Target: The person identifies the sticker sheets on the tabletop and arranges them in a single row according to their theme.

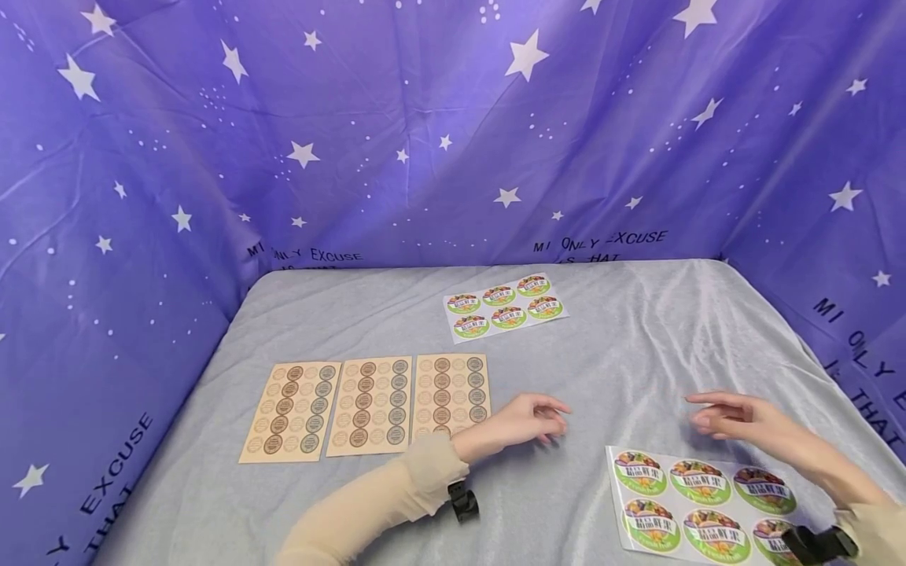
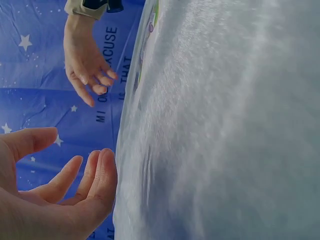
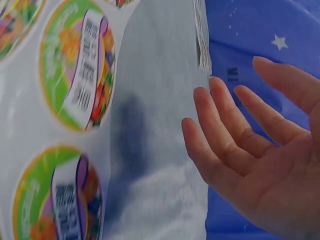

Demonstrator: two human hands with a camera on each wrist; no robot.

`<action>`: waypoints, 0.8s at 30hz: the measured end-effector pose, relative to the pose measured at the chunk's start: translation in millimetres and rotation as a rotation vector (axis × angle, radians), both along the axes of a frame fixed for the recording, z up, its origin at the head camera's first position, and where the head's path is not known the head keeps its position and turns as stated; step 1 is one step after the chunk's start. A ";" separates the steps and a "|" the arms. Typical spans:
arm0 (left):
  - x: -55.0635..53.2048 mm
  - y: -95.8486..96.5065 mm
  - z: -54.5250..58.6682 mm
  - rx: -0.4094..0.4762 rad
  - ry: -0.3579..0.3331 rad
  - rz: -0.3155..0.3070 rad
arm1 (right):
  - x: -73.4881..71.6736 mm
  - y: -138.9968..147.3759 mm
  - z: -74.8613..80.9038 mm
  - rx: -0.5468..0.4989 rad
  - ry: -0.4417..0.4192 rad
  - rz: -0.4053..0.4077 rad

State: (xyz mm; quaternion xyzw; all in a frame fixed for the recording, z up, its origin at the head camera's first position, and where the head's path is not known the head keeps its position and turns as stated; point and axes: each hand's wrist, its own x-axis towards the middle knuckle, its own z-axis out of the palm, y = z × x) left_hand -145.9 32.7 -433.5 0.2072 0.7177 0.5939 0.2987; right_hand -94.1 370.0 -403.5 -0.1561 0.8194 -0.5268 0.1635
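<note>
My left hand [image 1: 527, 419] hovers over the grey cloth, just right of the third tan sticker sheet [image 1: 451, 393], whose lower edge the forearm partly covers. Its fingers are loosely bent and hold nothing, as the left wrist view [image 2: 75, 185] also shows. On the other side, my right hand [image 1: 750, 418] hangs above the far edge of a sheet of fruit stickers [image 1: 668, 503]. Its fingers are spread and relaxed, with nothing between them. The right wrist view shows large oval fruit labels [image 3: 77, 65] beside that hand [image 3: 250, 145]. The sheet's lower right corner is hidden by the wrist strap.
Two more tan sheets of round stickers, one at the left [image 1: 289, 413] and one in the middle [image 1: 370, 405], lie in a row. Another fruit sticker sheet [image 1: 506, 307] lies at the back. Purple star-patterned curtains [image 1: 403, 134] surround the cloth-covered table [image 1: 340, 314].
</note>
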 end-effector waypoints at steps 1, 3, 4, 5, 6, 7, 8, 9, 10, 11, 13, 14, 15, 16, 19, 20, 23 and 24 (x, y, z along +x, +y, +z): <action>0.0 2.5 -0.3 -0.004 0.001 -0.006 | 1.3 3.5 -0.1 0.005 0.011 0.003; 0.1 7.2 -0.5 -0.010 0.001 -0.016 | 4.4 10.1 -0.2 0.027 0.026 -0.009; 0.2 9.6 -0.8 -0.015 -0.001 -0.021 | 6.2 13.4 -0.1 0.042 0.028 -0.015; 0.7 12.0 -0.7 -0.016 -0.006 -0.022 | 8.1 16.8 0.4 0.060 0.021 -0.022; 1.3 14.3 -0.6 -0.016 -0.010 -0.022 | 10.1 19.9 0.3 0.078 0.022 -0.032; 1.9 16.5 -0.5 -0.016 -0.011 -0.023 | 12.0 23.0 0.1 0.087 0.029 -0.037; 2.6 18.8 -0.6 -0.014 -0.015 -0.024 | 14.1 25.8 0.0 0.117 0.023 -0.063; 3.4 20.9 -0.7 -0.016 -0.015 -0.025 | 15.6 28.6 -0.2 0.136 0.018 -0.073; 4.0 23.2 -1.0 -0.015 -0.018 -0.025 | 17.2 31.5 -0.7 0.152 0.017 -0.082; 4.7 25.3 -1.2 -0.015 -0.022 -0.026 | 18.5 34.2 -1.1 0.159 0.015 -0.088; 5.8 29.4 -2.1 -0.017 -0.029 -0.029 | 21.5 38.9 -2.4 0.183 0.024 -0.111; 6.2 31.5 -2.6 -0.019 -0.032 -0.031 | 22.9 41.4 -2.7 0.201 0.019 -0.120; 6.6 33.4 -2.9 -0.023 -0.031 -0.033 | 24.0 43.8 -2.7 0.222 0.020 -0.120; 7.1 35.3 -3.0 -0.024 -0.034 -0.034 | 25.6 45.9 -2.6 0.247 0.014 -0.132; 8.6 40.7 -3.0 -0.030 -0.032 -0.037 | 29.7 52.3 -2.9 0.338 -0.018 -0.169; 9.1 42.5 -3.2 -0.030 -0.032 -0.038 | 31.0 54.5 -3.2 0.363 -0.037 -0.187; 10.4 47.6 -3.4 -0.035 -0.031 -0.038 | 35.1 61.1 -7.3 0.371 -0.025 -0.211; 10.9 49.2 -3.6 -0.040 -0.028 -0.035 | 36.1 63.8 -9.5 0.342 -0.002 -0.203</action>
